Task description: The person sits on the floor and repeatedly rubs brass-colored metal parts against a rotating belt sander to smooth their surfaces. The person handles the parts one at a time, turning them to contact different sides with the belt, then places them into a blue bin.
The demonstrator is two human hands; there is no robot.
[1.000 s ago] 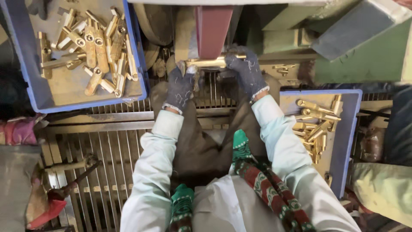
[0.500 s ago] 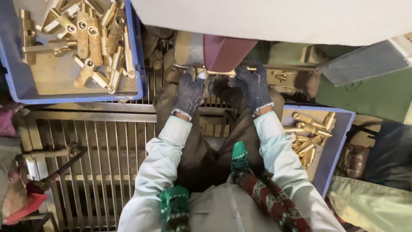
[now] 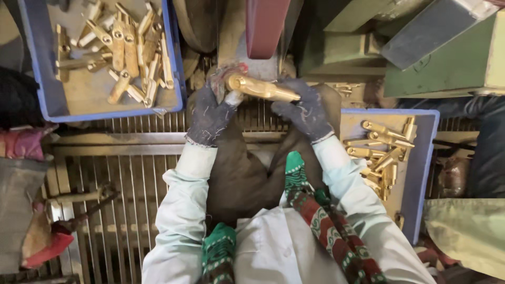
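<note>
Both my hands wear dark knit gloves and grip one long brass part (image 3: pixel 261 88) held crosswise in front of me. My left hand (image 3: pixel 209 115) holds its thicker left end, my right hand (image 3: pixel 305 110) its tapered right end. The part sits just below a reddish sanding belt (image 3: pixel 266 26) that runs upward on a machine. A blue tray (image 3: pixel 173 63) at the upper left holds several dull brass parts. A second blue tray (image 3: pixel 423 158) to my right holds several shinier brass parts.
A metal grating (image 3: pixel 121 173) spans the space below my arms. Green machine housings (image 3: pixel 447 63) stand at the upper right. Red cloth and a tool (image 3: pixel 52 236) lie at the lower left. A patterned scarf (image 3: pixel 326 226) hangs on my chest.
The view has shifted and closed in. The brass part now sits tilted, a little lower from the belt, with both hands still on its ends.
</note>
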